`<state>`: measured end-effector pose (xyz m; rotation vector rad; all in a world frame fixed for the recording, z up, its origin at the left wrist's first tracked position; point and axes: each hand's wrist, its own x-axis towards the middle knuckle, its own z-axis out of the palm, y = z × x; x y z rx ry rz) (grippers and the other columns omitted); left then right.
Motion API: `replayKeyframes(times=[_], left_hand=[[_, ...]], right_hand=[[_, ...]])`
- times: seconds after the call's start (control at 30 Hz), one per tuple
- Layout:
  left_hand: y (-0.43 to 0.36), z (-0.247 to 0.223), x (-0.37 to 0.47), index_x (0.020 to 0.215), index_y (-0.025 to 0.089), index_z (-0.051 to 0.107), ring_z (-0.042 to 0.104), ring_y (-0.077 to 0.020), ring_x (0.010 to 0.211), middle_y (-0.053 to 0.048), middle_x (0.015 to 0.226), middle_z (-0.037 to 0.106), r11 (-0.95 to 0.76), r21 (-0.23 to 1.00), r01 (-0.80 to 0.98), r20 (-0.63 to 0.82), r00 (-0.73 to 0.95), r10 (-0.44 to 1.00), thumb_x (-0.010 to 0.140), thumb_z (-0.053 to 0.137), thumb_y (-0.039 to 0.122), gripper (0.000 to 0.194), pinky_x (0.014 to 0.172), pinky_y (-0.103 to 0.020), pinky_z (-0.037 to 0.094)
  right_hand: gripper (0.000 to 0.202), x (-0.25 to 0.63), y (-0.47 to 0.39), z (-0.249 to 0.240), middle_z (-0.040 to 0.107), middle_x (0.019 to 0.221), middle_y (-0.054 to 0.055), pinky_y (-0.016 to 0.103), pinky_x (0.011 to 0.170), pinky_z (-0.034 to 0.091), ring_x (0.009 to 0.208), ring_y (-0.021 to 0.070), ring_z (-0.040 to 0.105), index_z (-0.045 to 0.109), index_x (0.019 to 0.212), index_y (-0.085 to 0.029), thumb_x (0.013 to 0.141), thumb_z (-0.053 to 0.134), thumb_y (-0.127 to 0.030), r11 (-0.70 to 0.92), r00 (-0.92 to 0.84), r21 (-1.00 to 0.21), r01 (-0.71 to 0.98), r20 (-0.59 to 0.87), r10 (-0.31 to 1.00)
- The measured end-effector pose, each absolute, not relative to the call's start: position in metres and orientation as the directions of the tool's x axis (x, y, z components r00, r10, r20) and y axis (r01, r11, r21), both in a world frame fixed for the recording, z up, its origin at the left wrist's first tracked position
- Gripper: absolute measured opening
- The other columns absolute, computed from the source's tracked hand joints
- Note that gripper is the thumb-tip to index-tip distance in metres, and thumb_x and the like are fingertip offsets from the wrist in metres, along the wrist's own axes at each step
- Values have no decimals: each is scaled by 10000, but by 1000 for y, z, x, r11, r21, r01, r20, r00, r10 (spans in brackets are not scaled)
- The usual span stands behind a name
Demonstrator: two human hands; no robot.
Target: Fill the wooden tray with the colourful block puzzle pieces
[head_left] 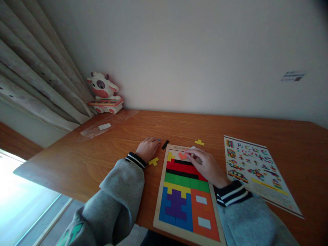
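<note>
A wooden puzzle board [157,212] lies at the desk's front edge, its lower part filled with blue, purple, orange, yellow, green, red and black pieces. Over its top end, my right hand [205,165] pinches an orange-red puzzle piece [182,155] between thumb and fingers. A whitish bit [192,147] shows behind those fingers. To the left of the board, my left hand [148,149] rests palm down with bent fingers, a sliver of blue puzzle piece [159,140] showing at the fingertips. Beside it lie a yellow piece [153,161] and a black bar [165,145].
Another yellow piece [199,142] lies beyond the board. A printed pattern sheet [266,181] is on the right. Clear plastic wrapping [94,130] lies at the left, near a cow-shaped toy keyboard [105,94] by the curtain [38,68]. A wall [194,58] rises behind the desk [64,164].
</note>
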<state>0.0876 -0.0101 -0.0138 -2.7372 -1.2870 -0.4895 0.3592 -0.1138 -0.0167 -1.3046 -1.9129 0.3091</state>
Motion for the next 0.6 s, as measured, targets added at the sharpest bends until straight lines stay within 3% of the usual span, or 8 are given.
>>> replayKeyframes(times=[0.13, 0.37, 0.6], left_hand=[[-11, -14, 88, 1071, 214, 691, 644, -200, 1001, -78, 1117, 688, -637, 80, 766, 326, 584, 743, 993, 463, 236, 242, 921, -346, 528], [-12, -13, 89, 1067, 209, 689, 641, -203, 1015, -76, 1121, 686, -628, 62, 776, 305, 584, 752, 993, 466, 236, 237, 934, -348, 523], [-12, -11, 89, 1075, 205, 689, 639, -207, 1014, -78, 1129, 687, -633, 44, 773, 306, 593, 745, 1003, 446, 242, 256, 930, -352, 521]], right_hand=[[246, 359, -114, -18, 749, 1008, 61, 369, 765, 572, 796, 197, 693, 691, 1098, -246, 939, 545, -366, 402, -91, -623, 671, 469, 879], [220, 359, -113, -19, 737, 921, 48, 364, 761, 553, 738, 183, 666, 718, 1059, -238, 930, 564, -330, 428, -182, -572, 700, 437, 881], [227, 359, -114, -18, 695, 930, 61, 395, 822, 532, 890, 213, 647, 775, 1005, -296, 939, 575, -381, 519, -302, -441, 733, 473, 828]])
